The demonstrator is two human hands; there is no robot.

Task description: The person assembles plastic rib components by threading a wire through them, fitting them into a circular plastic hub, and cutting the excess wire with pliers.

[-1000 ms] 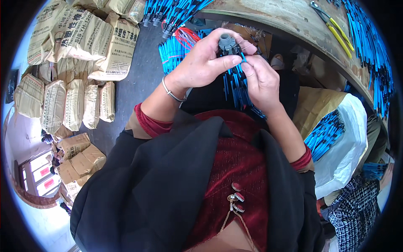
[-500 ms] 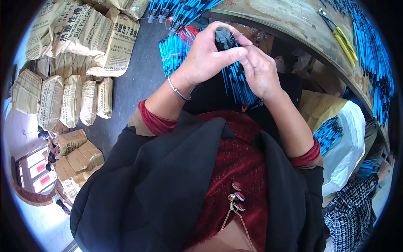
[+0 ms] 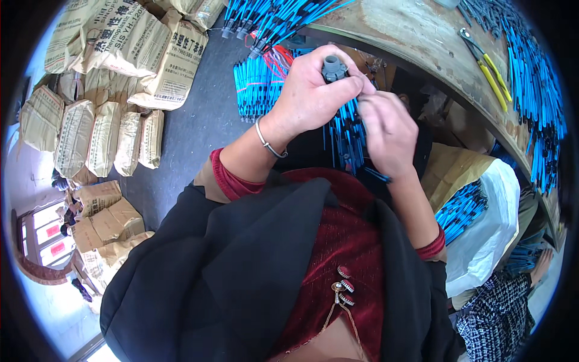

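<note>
My left hand [image 3: 322, 89] is closed around a dark grey ribbed plastic fitting [image 3: 333, 68], whose round hollow end points up between thumb and fingers. Just to the right, my right hand [image 3: 389, 130] is smeared by motion, its fingers bent toward the left thumb. Whether it holds anything is not clear. Thin blue-and-black rods [image 3: 348, 142] show beneath and between my hands, over my dark lap; their link to the fitting is hidden. Beyond my left wrist lies a tied bundle of blue rods [image 3: 256, 89].
More blue rod bundles with grey ends [image 3: 265, 21] lie at the far edge. Yellow-handled pliers [image 3: 491, 69] rest on the wooden table [image 3: 410, 30], beside piled rods [image 3: 534, 84]. A white sack [image 3: 491, 223] holds rods at right, near another person's hand [image 3: 541, 265]. Paper sacks [image 3: 120, 48] stand left.
My right hand has come away from the fitting and moved right and slightly nearer me. My left hand still grips the fitting, now slightly lower and further right in view.
</note>
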